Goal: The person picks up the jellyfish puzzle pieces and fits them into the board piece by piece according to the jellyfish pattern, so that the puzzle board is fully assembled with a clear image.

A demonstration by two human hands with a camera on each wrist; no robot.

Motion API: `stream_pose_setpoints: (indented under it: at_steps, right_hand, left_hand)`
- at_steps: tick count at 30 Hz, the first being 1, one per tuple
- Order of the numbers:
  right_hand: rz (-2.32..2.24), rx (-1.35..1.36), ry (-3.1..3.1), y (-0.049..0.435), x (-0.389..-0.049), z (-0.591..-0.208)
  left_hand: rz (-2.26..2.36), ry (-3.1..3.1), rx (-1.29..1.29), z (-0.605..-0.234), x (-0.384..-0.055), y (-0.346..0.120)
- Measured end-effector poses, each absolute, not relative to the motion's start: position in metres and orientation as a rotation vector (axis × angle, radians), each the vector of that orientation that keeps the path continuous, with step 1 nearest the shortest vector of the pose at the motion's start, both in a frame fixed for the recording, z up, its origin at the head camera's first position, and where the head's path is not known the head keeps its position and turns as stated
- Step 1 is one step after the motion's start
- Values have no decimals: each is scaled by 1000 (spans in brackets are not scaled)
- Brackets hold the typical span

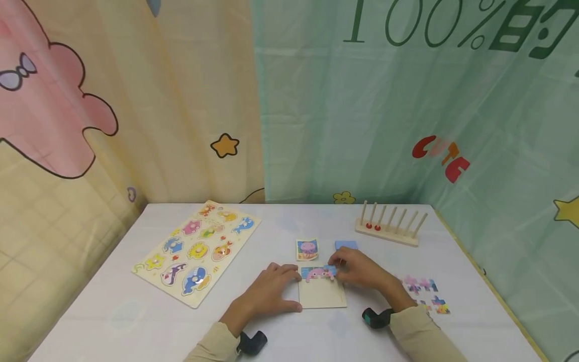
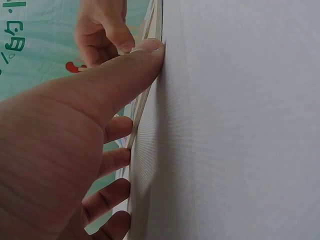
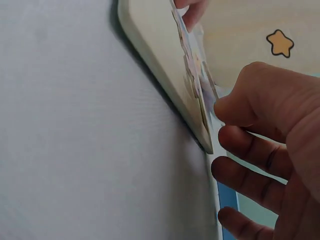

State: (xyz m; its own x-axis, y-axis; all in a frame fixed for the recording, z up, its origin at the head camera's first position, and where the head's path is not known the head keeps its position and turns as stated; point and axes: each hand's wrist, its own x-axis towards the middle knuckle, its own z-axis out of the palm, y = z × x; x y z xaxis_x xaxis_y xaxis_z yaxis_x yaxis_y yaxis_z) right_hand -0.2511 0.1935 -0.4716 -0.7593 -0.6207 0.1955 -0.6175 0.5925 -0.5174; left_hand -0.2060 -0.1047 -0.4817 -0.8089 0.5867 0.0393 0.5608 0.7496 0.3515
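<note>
Behind everything hangs a printed green fabric curtain [image 1: 316, 125], and before it stretches the white cloth-covered table [image 1: 135, 327] I work at. On my left lies the big pale wooden board with colourful sea-animal pieces [image 1: 210, 264]; at the far right stands the pale wooden rack with upright pegs and two red beads [image 1: 393, 234]. My left hand [image 1: 271, 290] is loosely spread, thumb at the near left corner and forefinger at the left edge of the square pale wooden puzzle tray [image 1: 322, 294], which lies on the table between my hands. My right hand [image 1: 359, 269] is bent over the tray's far right corner, fingertips at a piece; I can't tell whether they pinch it or only touch it. The tray looks light and stiff, likely to slide on cloth, so bracing its left edge seems sensible. Just beyond it lie the square pink-and-blue picture card [image 1: 307, 250] and a flat blue piece [image 1: 346, 245]. Smallest are the thin pink-and-blue jigsaw pieces in the tray's far end [image 1: 312, 273] and the loose multicoloured jigsaw pieces [image 1: 440, 304] by my right forearm: probably nearly weightless, smooth and rigid, best pinched by opposite edges, sparing the slim tabs.
</note>
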Motion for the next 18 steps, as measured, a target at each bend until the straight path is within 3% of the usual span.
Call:
stream_pose_setpoints:
  at_steps: [18]
  right_hand:
    - [-834, -985, 2849, 186, -249, -480]
  left_hand:
    - [532, 2872, 956, -481, -206, -106]
